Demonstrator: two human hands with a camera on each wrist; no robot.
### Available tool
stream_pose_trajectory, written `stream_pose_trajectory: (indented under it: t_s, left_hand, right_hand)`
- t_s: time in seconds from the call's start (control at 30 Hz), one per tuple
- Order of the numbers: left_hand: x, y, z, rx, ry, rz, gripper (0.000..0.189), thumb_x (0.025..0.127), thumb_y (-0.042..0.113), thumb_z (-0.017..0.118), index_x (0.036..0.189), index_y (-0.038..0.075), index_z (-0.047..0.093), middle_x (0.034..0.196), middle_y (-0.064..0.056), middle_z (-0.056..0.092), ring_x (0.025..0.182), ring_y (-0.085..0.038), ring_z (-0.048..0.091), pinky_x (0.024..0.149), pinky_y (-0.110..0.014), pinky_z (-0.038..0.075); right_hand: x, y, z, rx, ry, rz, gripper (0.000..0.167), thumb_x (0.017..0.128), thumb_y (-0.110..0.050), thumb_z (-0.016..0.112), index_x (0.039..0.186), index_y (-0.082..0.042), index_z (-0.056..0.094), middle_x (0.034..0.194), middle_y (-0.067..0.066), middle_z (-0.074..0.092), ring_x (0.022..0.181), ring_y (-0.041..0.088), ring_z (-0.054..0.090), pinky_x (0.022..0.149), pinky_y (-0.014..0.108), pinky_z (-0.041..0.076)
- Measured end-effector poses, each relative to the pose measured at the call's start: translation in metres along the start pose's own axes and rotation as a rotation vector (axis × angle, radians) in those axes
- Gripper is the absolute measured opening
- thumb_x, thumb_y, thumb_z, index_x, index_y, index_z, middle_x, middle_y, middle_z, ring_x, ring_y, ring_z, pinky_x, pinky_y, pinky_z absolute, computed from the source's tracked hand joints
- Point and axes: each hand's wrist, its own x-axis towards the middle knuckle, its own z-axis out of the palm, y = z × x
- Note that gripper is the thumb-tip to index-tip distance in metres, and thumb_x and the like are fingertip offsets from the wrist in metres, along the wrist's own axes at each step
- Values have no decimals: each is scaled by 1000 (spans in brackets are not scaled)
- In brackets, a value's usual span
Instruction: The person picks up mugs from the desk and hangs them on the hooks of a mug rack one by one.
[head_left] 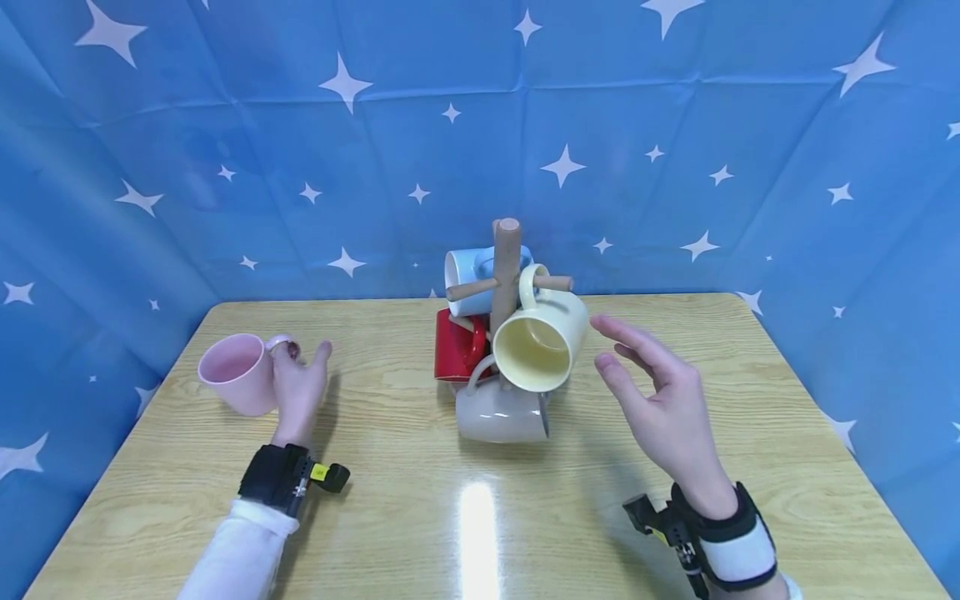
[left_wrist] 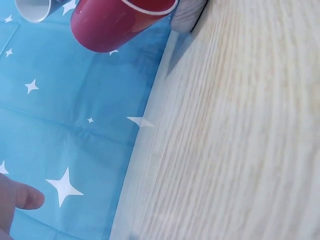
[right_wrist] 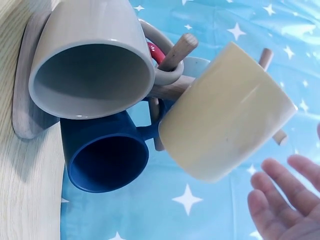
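A pink mug [head_left: 238, 373] stands at the left of the table, its handle facing right. My left hand [head_left: 298, 392] holds it by that handle, fingers curled at the loop and thumb apart; only the thumb [left_wrist: 27, 196] shows in the left wrist view. On a wooden mug tree [head_left: 507, 258] hangs a cream mug [head_left: 551, 329], tilted with its mouth down. Just right of it, without touching, my right hand [head_left: 666, 400] is raised, fingers spread and slightly bent. Light blue [head_left: 474, 271], red [head_left: 453, 348], grey [head_left: 498, 412] and dark blue [right_wrist: 102, 155] mugs hang there too.
The mug tree's round base [right_wrist: 30, 90] rests on the wooden table [head_left: 390, 500]. Bare pegs [head_left: 471, 289] jut from the upper post. A blue curtain with white stars [head_left: 420, 133] stands behind and beside the table.
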Motion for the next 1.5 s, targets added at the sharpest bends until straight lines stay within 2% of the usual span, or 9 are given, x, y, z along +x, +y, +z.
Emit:
stream_pose_trajectory:
  t_s: [0.1,0.23,0.43,0.67,0.9,1.03,1.13,1.33,1.5]
  left_hand:
    - [-4,0,-1,-5,-20,13,44,105,22,57,127,-10,37,146,-31,43,140,-42,42,125,-55,32]
    - [-9,1,-2,-11,-74,19,29,106,22,54,116,-3,43,136,-25,48,130,-35,48,115,-44,39]
    - [-14,1,-5,21,-115,23,31,107,26,53,119,-2,57,125,-14,60,108,-12,53,90,-18,42]
    - [-18,-2,-7,63,-93,25,33,106,24,58,119,-5,67,101,1,65,88,0,51,78,-13,43]
    - [-25,-1,-7,102,-176,40,34,108,23,53,121,-4,69,120,-19,70,95,-6,54,81,-16,41]
    - [-30,-1,-8,117,-208,23,38,109,28,51,122,-3,69,128,-21,72,94,2,54,84,-14,40]
    - [-32,-2,-8,108,-191,18,39,109,33,52,113,-2,70,112,-15,76,85,5,53,79,-14,40]
    - [-34,-6,-7,62,-82,35,48,108,37,54,71,6,59,78,5,65,78,-6,51,72,-22,39]
    - [-34,-8,-8,-33,10,17,48,109,34,48,69,9,54,63,14,49,68,-8,44,67,-24,34]
  right_hand:
    - [-1,-2,2,4,-6,-9,37,99,2,67,136,-2,69,136,18,72,131,9,66,108,10,48]
    - [-3,-6,4,17,-17,-23,39,97,4,68,135,-3,69,136,18,72,129,-2,63,108,9,47]
    - [-5,-14,6,35,-25,-44,40,96,6,67,135,-3,69,135,20,72,128,-7,61,109,9,46]
    - [-6,-16,8,37,-19,-59,40,95,8,67,134,-2,70,133,21,72,127,-7,62,109,9,47]
    - [-6,-14,9,40,-20,-64,41,95,7,67,134,-5,70,134,-17,69,128,-7,63,108,10,47]
    - [-6,-16,8,48,-15,-61,40,95,7,67,133,-4,71,133,-26,66,127,-7,63,109,10,47]
    - [-5,-17,8,62,-12,-61,39,95,8,67,133,-3,71,132,-26,67,126,-7,63,110,11,47]
    - [-6,-18,8,68,-15,-64,39,95,9,66,133,-1,70,132,-27,67,125,-7,63,110,11,47]
    - [-6,-17,8,72,-11,-70,39,95,10,66,132,-1,70,132,-27,67,125,-6,64,110,11,47]
